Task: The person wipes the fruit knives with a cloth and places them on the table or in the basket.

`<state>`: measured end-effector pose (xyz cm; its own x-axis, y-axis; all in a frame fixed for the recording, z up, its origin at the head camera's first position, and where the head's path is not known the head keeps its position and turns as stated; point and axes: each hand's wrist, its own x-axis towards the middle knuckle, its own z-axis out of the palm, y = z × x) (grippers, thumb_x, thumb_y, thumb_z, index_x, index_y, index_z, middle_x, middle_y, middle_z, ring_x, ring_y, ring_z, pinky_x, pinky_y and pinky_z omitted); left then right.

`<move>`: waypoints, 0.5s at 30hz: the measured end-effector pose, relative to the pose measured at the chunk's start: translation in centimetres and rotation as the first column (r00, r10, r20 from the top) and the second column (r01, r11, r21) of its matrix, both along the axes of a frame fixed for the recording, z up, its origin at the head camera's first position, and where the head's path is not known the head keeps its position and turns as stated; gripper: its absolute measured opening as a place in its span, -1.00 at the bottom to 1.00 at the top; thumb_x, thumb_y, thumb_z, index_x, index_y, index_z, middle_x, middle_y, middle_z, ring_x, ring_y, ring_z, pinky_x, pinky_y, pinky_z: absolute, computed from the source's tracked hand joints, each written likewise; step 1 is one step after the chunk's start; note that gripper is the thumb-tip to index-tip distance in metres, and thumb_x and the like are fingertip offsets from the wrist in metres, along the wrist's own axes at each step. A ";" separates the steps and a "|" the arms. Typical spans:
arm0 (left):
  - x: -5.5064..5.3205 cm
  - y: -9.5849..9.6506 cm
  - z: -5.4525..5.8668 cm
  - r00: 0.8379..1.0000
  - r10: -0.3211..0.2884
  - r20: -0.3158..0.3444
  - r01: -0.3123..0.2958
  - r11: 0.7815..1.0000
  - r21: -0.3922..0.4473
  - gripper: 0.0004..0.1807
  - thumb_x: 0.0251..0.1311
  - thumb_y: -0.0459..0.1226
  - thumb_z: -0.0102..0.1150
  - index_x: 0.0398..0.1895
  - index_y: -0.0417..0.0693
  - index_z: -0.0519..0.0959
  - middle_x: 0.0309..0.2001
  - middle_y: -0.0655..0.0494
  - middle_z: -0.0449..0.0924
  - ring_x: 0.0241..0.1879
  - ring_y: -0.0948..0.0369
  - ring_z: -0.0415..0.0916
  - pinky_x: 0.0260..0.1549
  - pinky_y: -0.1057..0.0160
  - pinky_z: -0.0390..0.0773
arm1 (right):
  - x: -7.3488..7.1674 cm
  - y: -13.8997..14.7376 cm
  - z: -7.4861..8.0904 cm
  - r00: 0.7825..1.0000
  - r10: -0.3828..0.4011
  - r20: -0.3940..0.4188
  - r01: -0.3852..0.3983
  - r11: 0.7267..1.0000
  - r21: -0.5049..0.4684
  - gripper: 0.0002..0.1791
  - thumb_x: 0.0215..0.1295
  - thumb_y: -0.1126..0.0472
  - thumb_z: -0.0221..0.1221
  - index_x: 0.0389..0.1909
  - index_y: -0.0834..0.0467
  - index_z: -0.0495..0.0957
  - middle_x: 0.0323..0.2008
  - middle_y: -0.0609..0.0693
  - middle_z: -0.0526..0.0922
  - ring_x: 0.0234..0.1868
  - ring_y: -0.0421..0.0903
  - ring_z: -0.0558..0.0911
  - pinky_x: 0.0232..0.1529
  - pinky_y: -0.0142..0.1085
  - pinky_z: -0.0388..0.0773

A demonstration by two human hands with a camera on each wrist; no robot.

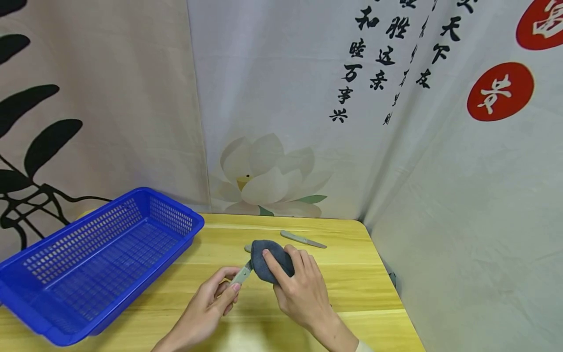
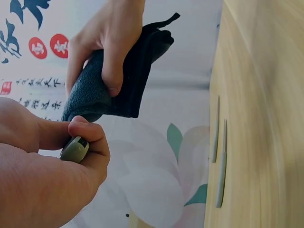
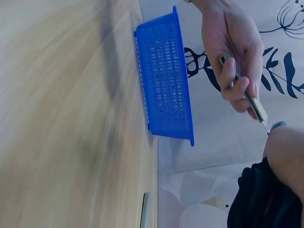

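My left hand (image 1: 204, 304) grips the pale green handle of a knife (image 1: 242, 275), which points up and right, away from me. In my right hand (image 1: 305, 293) is a folded dark blue-grey cloth (image 1: 260, 266), wrapped over the blade so that most of the blade is hidden. The left wrist view shows the right thumb pressing on the cloth (image 2: 85, 95) close to the left fingertips. Beyond the hands, a second knife (image 1: 303, 239) lies on the table. Another knife (image 2: 222, 166) lies near it, mostly hidden behind the cloth in the head view.
A large blue plastic basket (image 1: 119, 310) with perforated walls stands at the left of the wooden table (image 1: 352, 288). Printed curtains (image 1: 281, 98) hang behind the table and along its right side.
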<state>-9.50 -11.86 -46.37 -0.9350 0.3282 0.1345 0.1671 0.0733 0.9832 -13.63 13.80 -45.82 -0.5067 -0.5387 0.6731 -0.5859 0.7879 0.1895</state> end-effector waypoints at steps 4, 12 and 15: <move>0.1 -0.2 -0.1 1.000 -0.018 -0.016 0.018 1.000 -0.002 -0.67 0.81 -0.26 0.00 0.42 -0.24 0.49 -0.29 0.07 0.48 -0.43 0.41 0.39 -0.52 0.34 0.43 | -0.7 0.6 -0.1 1.000 -0.005 -0.019 0.005 1.000 -0.030 -0.27 0.35 0.14 0.27 0.58 -0.14 0.57 0.21 0.24 0.65 -0.06 0.07 0.57 -0.08 -0.10 0.65; 0.2 -0.3 -0.2 0.999 -0.012 -0.042 0.012 1.000 0.006 -0.69 0.78 -0.29 0.03 0.40 -0.23 0.52 -0.29 0.03 0.52 -0.43 0.42 0.42 -0.52 0.34 0.47 | -2.3 2.2 -0.2 0.998 -0.002 -0.062 -0.006 0.993 -0.121 -0.24 0.27 0.24 0.24 0.56 -0.06 0.60 0.14 0.30 0.66 -0.09 0.12 0.60 -0.08 0.01 0.70; 0.2 -0.3 -0.2 1.000 0.012 -0.025 -0.011 1.000 0.008 -0.67 0.78 -0.28 0.05 0.42 -0.23 0.52 -0.27 0.02 0.55 -0.42 0.39 0.45 -0.49 0.33 0.51 | -2.5 2.7 -0.1 0.998 -0.018 -0.061 0.007 0.985 -0.173 -0.22 0.23 0.28 0.25 0.56 -0.05 0.60 0.14 0.31 0.64 -0.11 0.14 0.60 -0.10 0.04 0.69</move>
